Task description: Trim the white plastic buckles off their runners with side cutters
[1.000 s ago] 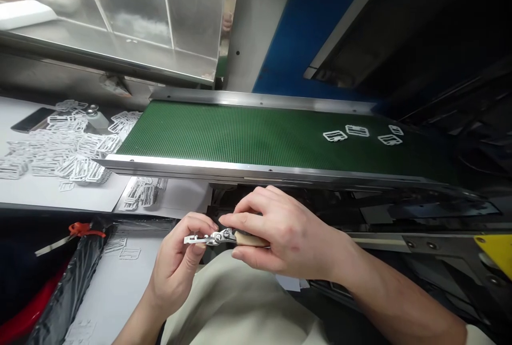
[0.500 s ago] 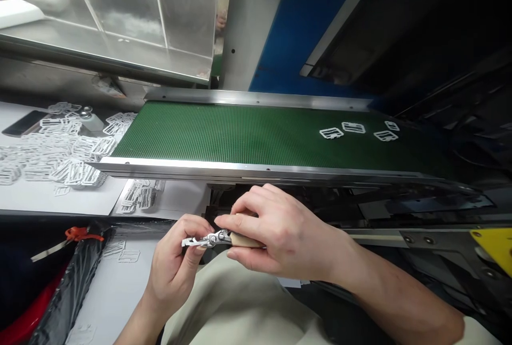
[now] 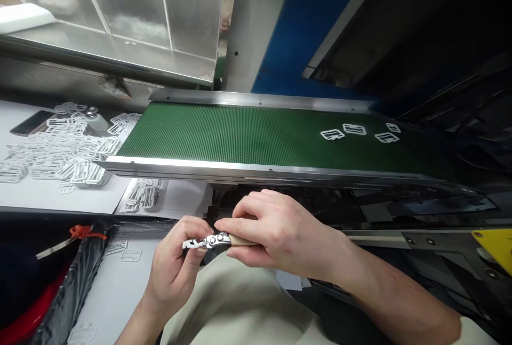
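My right hand (image 3: 276, 235) is closed round a small cutting tool (image 3: 224, 239) with a tan handle and a metal head. My left hand (image 3: 176, 265) pinches a small white plastic part (image 3: 192, 242) that sits at the tool's metal jaws. Both hands are held close together over my lap, just below the front rail of the green conveyor belt (image 3: 240, 134). Several white plastic frame parts (image 3: 354, 131) lie on the belt at the right.
A heap of white plastic frames (image 3: 60, 150) covers the white table at the left, beside a dark phone (image 3: 28, 121). More frames (image 3: 142, 193) lie below the belt's edge. A black bag (image 3: 68, 281) with an orange-handled tool (image 3: 82, 232) sits at lower left. A yellow machine part (image 3: 496, 246) is at right.
The hands keep their grip and hardly move; the view shifts slightly. The white parts on the belt stay at about the same place.
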Motion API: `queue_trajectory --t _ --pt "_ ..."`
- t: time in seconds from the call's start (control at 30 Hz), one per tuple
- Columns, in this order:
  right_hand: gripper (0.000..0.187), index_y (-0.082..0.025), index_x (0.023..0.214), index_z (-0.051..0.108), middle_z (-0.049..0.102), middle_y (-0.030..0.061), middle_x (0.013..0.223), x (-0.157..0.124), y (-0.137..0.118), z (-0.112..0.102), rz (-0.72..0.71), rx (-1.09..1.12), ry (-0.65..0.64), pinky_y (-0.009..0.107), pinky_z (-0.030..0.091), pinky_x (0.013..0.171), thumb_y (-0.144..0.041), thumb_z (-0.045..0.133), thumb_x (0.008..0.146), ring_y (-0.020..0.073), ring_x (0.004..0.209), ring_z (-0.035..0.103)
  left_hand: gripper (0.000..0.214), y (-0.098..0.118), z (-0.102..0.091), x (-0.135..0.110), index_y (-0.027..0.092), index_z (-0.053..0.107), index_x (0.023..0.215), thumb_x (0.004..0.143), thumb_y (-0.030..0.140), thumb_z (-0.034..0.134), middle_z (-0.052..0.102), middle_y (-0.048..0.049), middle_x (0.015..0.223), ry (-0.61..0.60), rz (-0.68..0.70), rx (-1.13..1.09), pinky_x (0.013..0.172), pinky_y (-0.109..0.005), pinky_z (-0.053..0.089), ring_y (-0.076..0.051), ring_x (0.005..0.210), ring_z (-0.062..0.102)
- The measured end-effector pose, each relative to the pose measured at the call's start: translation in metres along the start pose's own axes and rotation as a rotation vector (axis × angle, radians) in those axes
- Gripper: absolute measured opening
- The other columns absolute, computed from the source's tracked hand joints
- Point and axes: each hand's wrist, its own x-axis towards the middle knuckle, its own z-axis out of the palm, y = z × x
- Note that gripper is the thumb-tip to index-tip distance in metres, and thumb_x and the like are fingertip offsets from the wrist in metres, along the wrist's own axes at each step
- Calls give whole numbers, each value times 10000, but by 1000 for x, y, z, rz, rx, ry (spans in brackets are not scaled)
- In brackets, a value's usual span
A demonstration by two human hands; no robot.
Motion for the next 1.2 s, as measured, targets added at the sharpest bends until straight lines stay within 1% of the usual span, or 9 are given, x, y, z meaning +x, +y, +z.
queue_trajectory --t 0.17,0.33,0.4,0.47,0.6,0.67,0.77,0.97,1.2 --pt "254 -214 1271 791 722 29 996 1 -2 1 -10 -20 1 321 478 755 -374 685 1104 165 823 635 234 1 -1 -2 274 668 1061 1149 434 523 689 -7 978 23 -3 11 773 -278 507 -160 865 656" --pt "249 -209 1224 810 712 23 932 4 -3 4 -12 -41 17 313 465 672 -366 657 1107 159 755 603 242 3 2 -3 273 666 1036 1148 433 522 676 1 946 29 -40 -21 738 -271 497 -153 810 623" --pt "252 -209 1211 818 704 13 885 4 -2 7 -11 -8 22 302 453 633 -372 658 1105 152 721 599 252 4 3 -3 273 671 1030 1145 445 529 680 3 941 34 -41 -34 733 -265 499 -149 805 623" --pt "270 -196 1234 823 712 13 873 4 0 11 4 93 40 281 459 618 -376 666 1107 139 705 608 261 5 4 -4 269 678 1014 1138 455 544 678 1 928 54 -52 -57 723 -266 502 -150 792 626" --pt "334 -139 1333 805 758 53 964 2 3 17 117 388 86 238 530 732 -357 687 1110 130 802 674 283 5 5 -6 268 715 1018 1120 492 577 711 -13 986 109 -89 -143 716 -268 531 -145 766 638" --pt "329 -160 1335 808 767 52 1007 1 2 18 232 509 79 228 547 795 -360 729 1086 133 872 702 289 5 7 -6 268 732 1027 1117 498 582 729 -24 1012 117 -94 -185 732 -263 554 -149 792 656" --pt "315 -201 1276 825 762 32 1026 -2 0 19 359 623 67 226 539 794 -386 811 1022 132 887 701 302 6 10 -4 261 742 1019 1117 497 580 731 -32 995 125 -105 -238 701 -245 563 -150 801 668" --pt "312 -195 1237 827 745 42 1023 -8 -4 24 376 663 88 256 531 752 -395 817 998 138 824 661 342 10 18 -4 255 751 1020 1107 537 579 726 -34 990 133 -142 -346 652 -251 569 -135 715 657" --pt "322 -199 1230 814 719 39 1029 -11 -8 28 403 664 111 277 531 765 -411 819 988 149 843 661 344 7 23 -8 250 733 1032 1132 502 520 700 -33 990 114 -177 -402 693 -298 547 -144 714 635"
